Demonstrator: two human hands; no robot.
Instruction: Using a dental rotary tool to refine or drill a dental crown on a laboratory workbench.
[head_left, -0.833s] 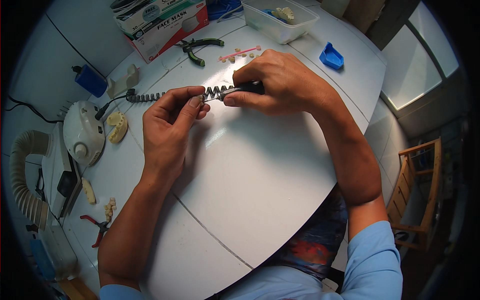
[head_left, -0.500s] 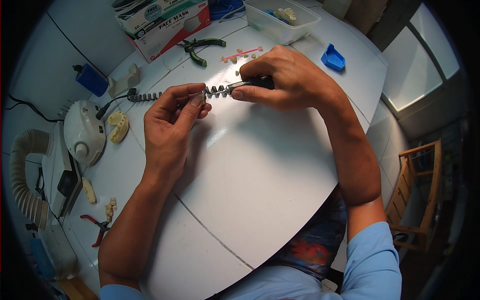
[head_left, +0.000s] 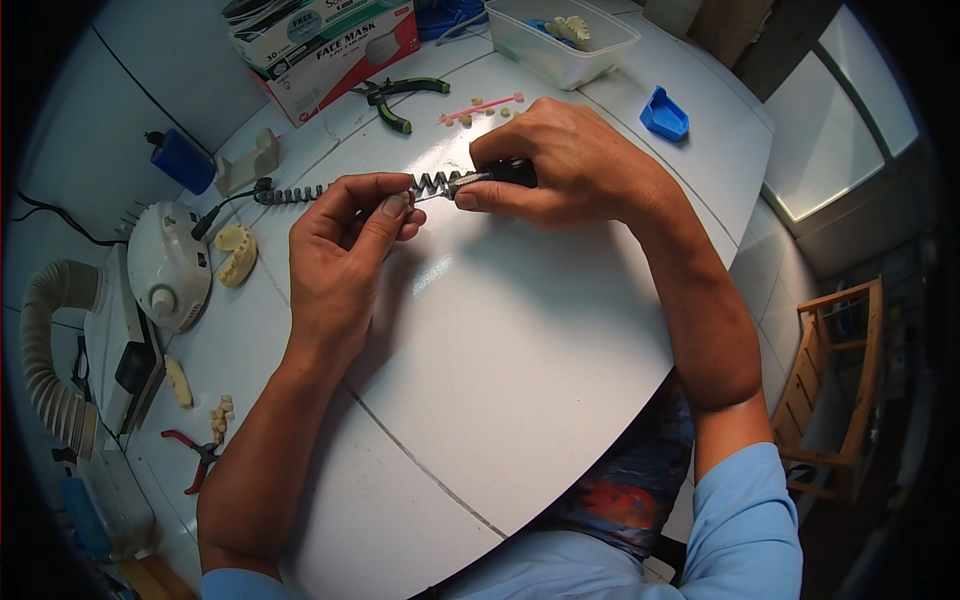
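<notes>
My right hand grips a black-and-silver rotary handpiece, thumb along the near side. Its thin metal tip points left and reaches the fingertips of my left hand. The left thumb and fingers are pinched together around something small, mostly covered by them. A grey coiled cord passes behind the left fingers and continues behind the handpiece. Its left end goes by a black plug to a white control unit with a knob. Both hands are held above the white tiled tabletop.
Dental casts lie beside the control unit, near a ribbed hose. Red-handled pliers and small tooth-like pieces are at left. Beyond my hands are green-black pliers, a pink stick, boxes, a clear tub and a blue tray.
My right hand has shifted slightly left with the handpiece, bringing it nearer to the left fingertips. The left hand has barely moved and stays pinched.
</notes>
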